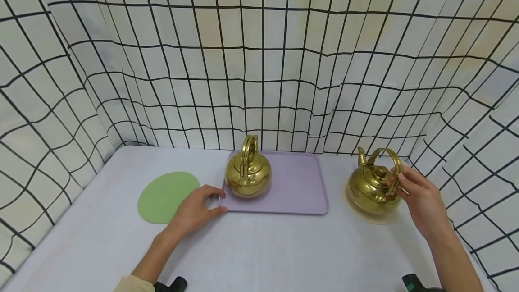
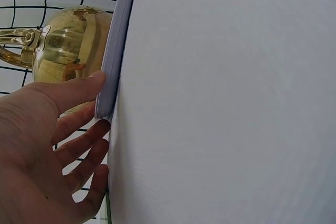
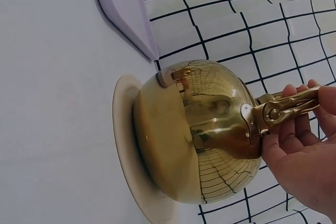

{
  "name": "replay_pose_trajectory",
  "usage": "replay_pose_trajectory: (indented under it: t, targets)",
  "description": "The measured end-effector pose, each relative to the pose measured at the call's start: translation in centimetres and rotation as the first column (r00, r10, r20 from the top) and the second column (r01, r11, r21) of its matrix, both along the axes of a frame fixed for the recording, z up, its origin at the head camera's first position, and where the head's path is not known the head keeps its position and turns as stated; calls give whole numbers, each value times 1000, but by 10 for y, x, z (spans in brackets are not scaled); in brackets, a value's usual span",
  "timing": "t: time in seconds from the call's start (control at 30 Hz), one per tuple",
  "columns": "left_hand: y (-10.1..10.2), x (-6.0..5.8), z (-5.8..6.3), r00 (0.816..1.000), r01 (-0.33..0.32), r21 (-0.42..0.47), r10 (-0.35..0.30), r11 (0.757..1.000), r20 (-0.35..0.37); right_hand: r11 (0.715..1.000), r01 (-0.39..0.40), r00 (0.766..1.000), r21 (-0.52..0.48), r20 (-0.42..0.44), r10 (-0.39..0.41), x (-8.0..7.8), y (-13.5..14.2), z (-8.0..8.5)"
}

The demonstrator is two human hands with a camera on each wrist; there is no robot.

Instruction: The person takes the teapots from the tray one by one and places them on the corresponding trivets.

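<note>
On a lilac tray (image 1: 298,184) sits a round brass teapot (image 1: 248,175), towards the tray's left end, its handle raised. My left hand (image 1: 197,207) is at the tray's front left corner, thumb against the rim and index finger along the side; the other fingers spread loosely below in the left wrist view. At the right, a second brass teapot (image 1: 374,188) stands upright over a round beige mat (image 1: 371,218), its spout pointing to the back. My right hand (image 1: 421,199) grips this teapot's arched handle (image 3: 291,109) from the right.
A green round mat (image 1: 166,198) lies on the white table (image 1: 263,251), left of the tray and partly behind my left hand. White cloth walls with a black grid (image 1: 267,62) rise at the table's back and both sides.
</note>
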State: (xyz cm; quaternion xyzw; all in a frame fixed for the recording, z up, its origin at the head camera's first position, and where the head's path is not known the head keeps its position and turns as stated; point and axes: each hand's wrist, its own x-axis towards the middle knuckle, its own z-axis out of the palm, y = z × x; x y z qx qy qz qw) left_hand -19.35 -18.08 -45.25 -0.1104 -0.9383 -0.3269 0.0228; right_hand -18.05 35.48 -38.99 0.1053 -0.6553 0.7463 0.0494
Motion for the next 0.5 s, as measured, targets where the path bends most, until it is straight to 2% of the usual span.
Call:
replay_pose_trajectory:
  t: [0.5]
  targets:
    - [0,0,1,1000,-7,-1,7,1000,16,997,-46,998,-65,-56,42,4,8,-5]
